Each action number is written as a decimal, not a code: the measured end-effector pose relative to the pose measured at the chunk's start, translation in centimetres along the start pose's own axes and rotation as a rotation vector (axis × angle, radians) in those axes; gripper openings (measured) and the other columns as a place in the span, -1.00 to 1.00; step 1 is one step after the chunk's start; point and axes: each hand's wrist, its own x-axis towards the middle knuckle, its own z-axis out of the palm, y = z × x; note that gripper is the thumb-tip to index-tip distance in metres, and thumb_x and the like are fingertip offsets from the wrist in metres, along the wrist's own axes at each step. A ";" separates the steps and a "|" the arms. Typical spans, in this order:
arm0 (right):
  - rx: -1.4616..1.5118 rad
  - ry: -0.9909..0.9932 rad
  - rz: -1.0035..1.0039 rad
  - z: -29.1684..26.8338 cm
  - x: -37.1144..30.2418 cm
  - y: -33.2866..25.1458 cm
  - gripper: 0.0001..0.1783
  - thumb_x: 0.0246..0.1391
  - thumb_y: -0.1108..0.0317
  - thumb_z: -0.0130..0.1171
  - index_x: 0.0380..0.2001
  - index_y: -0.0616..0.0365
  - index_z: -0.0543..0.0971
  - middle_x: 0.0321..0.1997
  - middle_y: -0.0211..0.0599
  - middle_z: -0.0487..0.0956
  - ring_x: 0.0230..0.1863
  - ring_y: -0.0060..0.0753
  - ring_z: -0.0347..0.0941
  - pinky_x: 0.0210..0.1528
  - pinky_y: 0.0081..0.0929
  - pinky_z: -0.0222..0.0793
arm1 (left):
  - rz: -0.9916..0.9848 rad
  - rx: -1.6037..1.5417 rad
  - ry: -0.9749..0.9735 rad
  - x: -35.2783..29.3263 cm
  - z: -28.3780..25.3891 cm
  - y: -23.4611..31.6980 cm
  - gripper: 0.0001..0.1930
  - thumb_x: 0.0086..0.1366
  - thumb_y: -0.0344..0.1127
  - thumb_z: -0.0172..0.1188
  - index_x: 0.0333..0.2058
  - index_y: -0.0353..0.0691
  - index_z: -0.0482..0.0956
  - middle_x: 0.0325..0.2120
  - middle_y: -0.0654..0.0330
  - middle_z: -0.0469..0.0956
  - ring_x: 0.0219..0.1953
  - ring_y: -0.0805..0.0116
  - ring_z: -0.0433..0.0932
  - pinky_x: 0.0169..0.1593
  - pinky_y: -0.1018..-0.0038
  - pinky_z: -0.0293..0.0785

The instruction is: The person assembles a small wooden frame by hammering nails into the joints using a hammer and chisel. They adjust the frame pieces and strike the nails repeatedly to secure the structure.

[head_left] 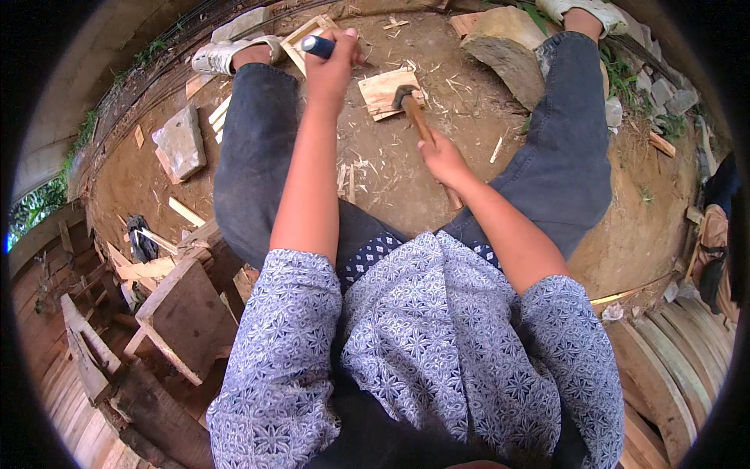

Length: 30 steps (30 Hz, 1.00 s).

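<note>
Pale, grainy wood made up the flat, roughly rectangular slab (383, 92) lying on the brown earth floor (410, 184) at the upper centre of the frame. Just above and left of it, the left hand (332, 66) had its grip closed around a dark blue cylinder with a whitish end (318, 47); whatever lay beyond the fingers was too hidden to identify. The right hand (447, 162), right of centre, had its grip wrapped around a hammer with a brown wooden handle and a dark metal head (417, 119). The head overlapped the slab's right side, but whether it touched the wood could not be told.

Thin, straw-coloured splinters (351, 181) lay scattered around the slab, suggesting that some chipping had already been done. The slab itself looked whole, with a line running across its face, though whether that was a cut or grain was unclear. An open, light-coloured wooden frame (299, 34) rested behind the left hand, near the top edge, apparently joined at its visible corner. Any shaping left on the slab could not be judged.
</note>
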 end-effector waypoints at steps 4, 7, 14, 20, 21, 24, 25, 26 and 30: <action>0.444 0.104 0.228 -3.4 -1.5 -5.9 -0.57 0.33 0.22 0.00 0.20 0.05 0.29 -0.49 -0.49 0.34 -0.65 -0.68 0.20 -0.68 -0.64 0.17 | -0.129 0.136 -0.018 -1.2 0.7 -3.5 -0.74 0.34 -0.26 0.21 -0.52 -0.19 0.47 -0.64 0.31 0.50 -0.56 0.53 0.47 -0.41 0.54 0.40; 0.608 0.195 0.207 -5.4 -1.6 -6.4 -0.67 0.35 0.24 -0.03 0.12 0.01 0.31 -0.51 -0.54 0.30 -0.67 -0.75 0.14 -0.71 -0.70 0.11 | -0.151 0.267 -0.103 -1.4 2.6 -6.5 -0.69 0.33 -0.14 0.25 -0.50 -0.23 0.51 -0.64 0.31 0.51 -0.55 0.54 0.47 -0.41 0.52 0.41; 0.761 0.219 0.265 -5.6 -0.7 -5.5 -0.75 0.34 0.25 -0.02 0.01 0.04 0.33 -0.52 -0.50 0.31 -0.68 -0.70 0.18 -0.71 -0.61 0.15 | -0.144 0.406 -0.212 -1.0 3.9 -8.2 -0.68 0.36 -0.10 0.23 -0.47 -0.21 0.51 -0.61 0.29 0.56 -0.56 0.57 0.46 -0.44 0.55 0.40; 0.753 0.106 0.279 -5.0 -1.2 -6.2 -0.68 0.35 0.25 -0.02 0.10 0.01 0.28 -0.52 -0.57 0.29 -0.67 -0.75 0.15 -0.70 -0.69 0.10 | -0.146 0.381 -0.231 -0.9 4.0 -8.7 -0.67 0.36 -0.09 0.23 -0.46 -0.21 0.51 -0.60 0.30 0.56 -0.54 0.57 0.46 -0.43 0.54 0.39; 0.742 0.112 0.275 -4.8 -1.3 -6.3 -0.67 0.35 0.25 -0.01 0.11 0.01 0.29 -0.53 -0.57 0.29 -0.68 -0.75 0.15 -0.70 -0.69 0.10 | -0.145 0.390 -0.235 -0.9 3.9 -8.7 -0.67 0.36 -0.08 0.23 -0.46 -0.21 0.52 -0.59 0.30 0.56 -0.54 0.57 0.46 -0.43 0.54 0.39; 0.707 0.125 0.253 -4.7 -1.5 -6.4 -0.65 0.35 0.24 -0.01 0.13 0.02 0.29 -0.53 -0.58 0.28 -0.68 -0.75 0.14 -0.70 -0.68 0.11 | -0.155 0.369 -0.218 -1.1 4.3 -8.6 -0.65 0.34 -0.10 0.23 -0.52 -0.23 0.49 -0.65 0.34 0.48 -0.56 0.57 0.39 -0.44 0.51 0.34; 0.693 0.123 0.238 -4.8 -1.4 -6.4 -0.65 0.35 0.23 -0.01 0.13 0.02 0.30 -0.54 -0.58 0.28 -0.68 -0.75 0.14 -0.70 -0.68 0.12 | -0.157 0.352 -0.208 -1.0 4.5 -8.5 -0.64 0.33 -0.10 0.24 -0.54 -0.23 0.47 -0.67 0.36 0.44 -0.57 0.56 0.36 -0.45 0.50 0.32; 0.679 0.123 0.223 -4.9 -1.4 -6.3 -0.65 0.35 0.23 -0.01 0.13 0.03 0.31 -0.54 -0.58 0.28 -0.69 -0.74 0.14 -0.70 -0.68 0.12 | -0.151 0.372 -0.208 -1.0 4.7 -8.5 -0.63 0.33 -0.10 0.24 -0.54 -0.23 0.47 -0.68 0.36 0.43 -0.57 0.56 0.35 -0.45 0.50 0.31; 0.490 0.129 0.180 -6.1 -1.9 -6.8 -0.53 0.36 0.21 -0.02 0.28 0.01 0.24 -0.53 -0.57 0.28 -0.69 -0.74 0.13 -0.70 -0.67 0.12 | -0.115 0.398 -0.181 -0.8 5.4 -8.4 -0.62 0.34 -0.12 0.22 -0.55 -0.25 0.43 -0.69 0.35 0.36 -0.58 0.52 0.30 -0.45 0.45 0.28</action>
